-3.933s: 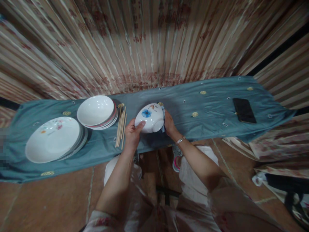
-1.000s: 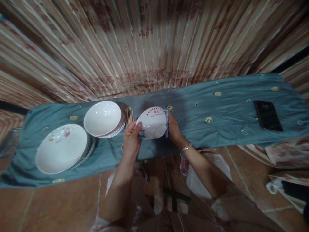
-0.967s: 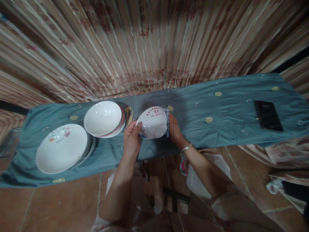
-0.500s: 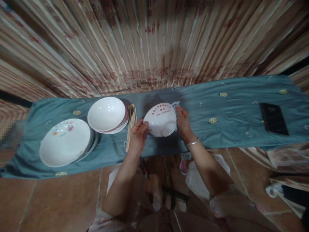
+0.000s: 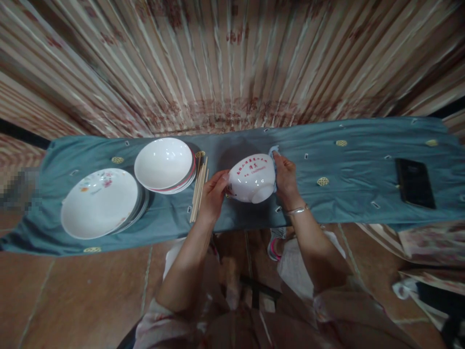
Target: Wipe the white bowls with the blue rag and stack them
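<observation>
A white bowl (image 5: 253, 183) with red lettering is held tilted on its side above the cloth-covered table, its foot turned toward me. My left hand (image 5: 215, 196) grips its left rim, thumb on the outer wall. On the right side, my right hand (image 5: 286, 177) is closed on a light blue cloth (image 5: 275, 155) pressed against the bowl; most of the cloth is hidden behind the bowl and fingers. Chopsticks (image 5: 199, 191) lie just left of my left hand.
Left of the chopsticks sits a stack of white bowls (image 5: 164, 162). Farther left is a stack of plates (image 5: 101, 208), the top one flowered. A black phone (image 5: 414, 182) lies at the right on the teal tablecloth (image 5: 356, 194). A pleated curtain (image 5: 232, 72) hangs behind the table.
Both hands and the bowl have shifted slightly right, and the bowl has turned a little. The view has also moved slightly. My grip on bowl and cloth stays the same.
</observation>
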{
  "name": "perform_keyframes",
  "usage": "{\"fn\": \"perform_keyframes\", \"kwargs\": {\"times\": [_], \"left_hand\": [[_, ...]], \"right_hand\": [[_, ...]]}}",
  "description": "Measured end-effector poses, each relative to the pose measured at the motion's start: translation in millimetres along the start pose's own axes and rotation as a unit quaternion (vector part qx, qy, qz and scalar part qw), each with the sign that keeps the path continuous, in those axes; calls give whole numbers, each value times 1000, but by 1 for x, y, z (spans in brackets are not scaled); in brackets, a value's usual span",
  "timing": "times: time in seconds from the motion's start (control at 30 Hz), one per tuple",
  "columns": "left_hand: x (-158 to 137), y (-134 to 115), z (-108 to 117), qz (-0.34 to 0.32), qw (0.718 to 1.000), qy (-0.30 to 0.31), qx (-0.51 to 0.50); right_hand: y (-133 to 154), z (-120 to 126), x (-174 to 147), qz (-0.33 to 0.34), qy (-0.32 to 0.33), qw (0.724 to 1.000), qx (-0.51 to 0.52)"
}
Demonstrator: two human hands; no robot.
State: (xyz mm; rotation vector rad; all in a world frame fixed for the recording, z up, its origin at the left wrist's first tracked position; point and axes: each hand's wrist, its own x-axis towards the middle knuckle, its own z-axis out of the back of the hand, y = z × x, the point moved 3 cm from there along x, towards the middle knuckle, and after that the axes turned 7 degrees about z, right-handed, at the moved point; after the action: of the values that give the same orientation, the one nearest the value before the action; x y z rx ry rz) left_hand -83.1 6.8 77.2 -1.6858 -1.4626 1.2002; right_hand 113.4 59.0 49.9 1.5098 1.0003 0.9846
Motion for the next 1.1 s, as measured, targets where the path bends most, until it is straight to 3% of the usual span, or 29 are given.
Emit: {"fn": "perform_keyframes", "kwargs": {"times": [0.37,0.63,0.83,1.1], "left_hand": [[5,-3,6,-29,996,-6,87],[-1,-2,-4,17,996,37,83],[4,-2,-2,26,1000,-6,16],[8,1,6,44,997,-31,-61]], "right_hand": [[12,-4,0,79,42,994,-64],[15,-6,1,90,68,992,-64],[-4,-8,3,49,69,995,-52],[-27,-8,-2,49,62,992,-100]]}}
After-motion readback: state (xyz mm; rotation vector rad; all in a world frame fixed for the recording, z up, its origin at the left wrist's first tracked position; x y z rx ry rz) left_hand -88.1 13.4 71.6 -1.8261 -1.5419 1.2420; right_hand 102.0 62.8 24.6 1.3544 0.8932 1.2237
